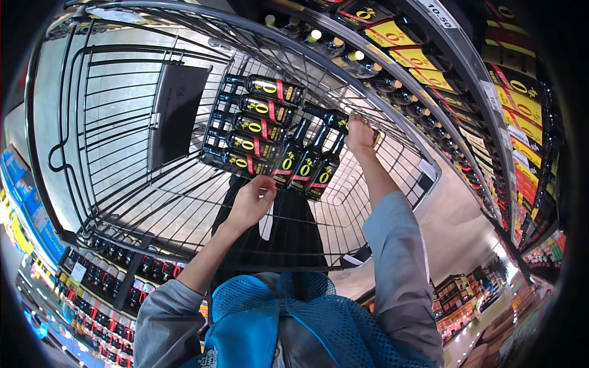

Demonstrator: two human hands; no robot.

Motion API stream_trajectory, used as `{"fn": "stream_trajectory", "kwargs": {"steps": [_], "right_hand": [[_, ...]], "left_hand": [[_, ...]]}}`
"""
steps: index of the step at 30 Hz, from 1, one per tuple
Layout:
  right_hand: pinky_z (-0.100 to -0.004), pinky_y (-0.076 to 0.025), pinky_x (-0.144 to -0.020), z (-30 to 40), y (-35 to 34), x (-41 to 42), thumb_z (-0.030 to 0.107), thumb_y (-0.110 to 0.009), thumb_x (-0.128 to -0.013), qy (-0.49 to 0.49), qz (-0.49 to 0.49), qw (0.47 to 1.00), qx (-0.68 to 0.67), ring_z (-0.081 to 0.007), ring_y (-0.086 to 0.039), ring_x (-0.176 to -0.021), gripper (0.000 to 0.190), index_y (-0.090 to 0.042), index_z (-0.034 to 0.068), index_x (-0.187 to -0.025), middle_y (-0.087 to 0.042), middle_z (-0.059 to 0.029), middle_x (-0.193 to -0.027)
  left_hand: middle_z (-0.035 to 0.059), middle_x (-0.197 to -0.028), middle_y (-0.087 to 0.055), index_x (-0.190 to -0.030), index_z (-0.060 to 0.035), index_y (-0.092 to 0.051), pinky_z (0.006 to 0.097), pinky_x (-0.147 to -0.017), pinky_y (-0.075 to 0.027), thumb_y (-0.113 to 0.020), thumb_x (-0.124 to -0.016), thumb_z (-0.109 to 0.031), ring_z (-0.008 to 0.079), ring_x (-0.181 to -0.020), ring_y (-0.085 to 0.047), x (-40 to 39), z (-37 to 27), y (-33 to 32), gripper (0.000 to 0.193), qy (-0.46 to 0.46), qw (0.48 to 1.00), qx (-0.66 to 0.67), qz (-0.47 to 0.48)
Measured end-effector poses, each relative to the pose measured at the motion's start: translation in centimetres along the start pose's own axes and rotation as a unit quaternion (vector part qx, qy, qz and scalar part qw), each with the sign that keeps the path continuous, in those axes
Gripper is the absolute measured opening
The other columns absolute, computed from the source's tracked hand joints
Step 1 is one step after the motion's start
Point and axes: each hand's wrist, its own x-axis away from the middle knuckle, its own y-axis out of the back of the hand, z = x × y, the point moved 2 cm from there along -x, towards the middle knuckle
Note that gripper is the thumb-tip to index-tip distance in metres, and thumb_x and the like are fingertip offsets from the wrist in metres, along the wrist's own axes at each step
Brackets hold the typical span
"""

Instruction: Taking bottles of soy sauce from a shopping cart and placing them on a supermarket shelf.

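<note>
A wire shopping cart (294,225) stands before me with several dark glass bottles lying in it. On the left of the group, a column of bottles (262,108) lies sideways, necks to the left. Beside them, three bottles (304,170) lie with their necks pointing up and away. My right hand (361,133) grips another dark bottle (329,115), lying crosswise above those three, its neck to the left. My left hand (257,195) is at the lower end of the bottles, fingers curled, thumb and fingertips near each other; I see nothing held in it.
A dark folded plastic panel (177,115) hangs at the cart's left part. Shelves (460,92) packed with bottles and yellow-labelled packs run along the right side. More shelved bottles (101,276) with red parts stand at the lower left. The cart's grey rim (391,106) curves round the right.
</note>
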Motion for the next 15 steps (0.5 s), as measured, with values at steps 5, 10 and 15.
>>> {"fn": "stream_trajectory", "kwargs": {"steps": [5,10,15], "right_hand": [[-0.0416,-0.044,-0.097,0.2,-0.1,-0.1,-0.002,-0.067,-0.066,-0.026,0.029,0.999,-0.006,-0.0327,-0.057,-0.112,0.054,-0.051,0.001,-0.118,-0.06,-0.0179,-0.116],[-0.0468,-0.033,-0.108,0.9,-0.1,0.6,0.001,-0.073,-0.065,-0.044,0.034,0.998,-0.031,-0.0334,-0.043,-0.126,0.069,-0.045,0.001,-0.128,-0.048,-0.0177,-0.131],[-0.0479,-0.029,-0.111,2.0,1.7,4.0,-0.001,-0.069,-0.067,-0.012,-0.065,0.994,-0.092,-0.0348,-0.042,-0.125,0.073,-0.039,-0.005,-0.134,-0.045,-0.0206,-0.133]], "left_hand": [[0.0136,-0.093,-0.069,-0.104,-0.0008,-0.061,0.0343,-0.076,-0.055,-0.064,-0.086,-0.013,0.0262,-0.088,-0.07,0.2,0.4,-0.2,0.022,0.013,1.0,-0.011,0.005],[0.0126,-0.093,-0.068,-0.105,-0.0007,-0.06,0.0335,-0.074,-0.054,-0.064,-0.086,-0.013,0.0243,-0.085,-0.07,0.4,-0.4,0.2,0.023,0.005,1.0,-0.017,0.013],[0.0031,-0.094,-0.063,-0.108,-0.001,-0.058,0.0255,-0.071,-0.05,-0.061,-0.092,-0.011,0.01,-0.081,-0.06,-0.3,-8.6,3.5,0.019,-0.004,0.997,0.016,0.077]]}}
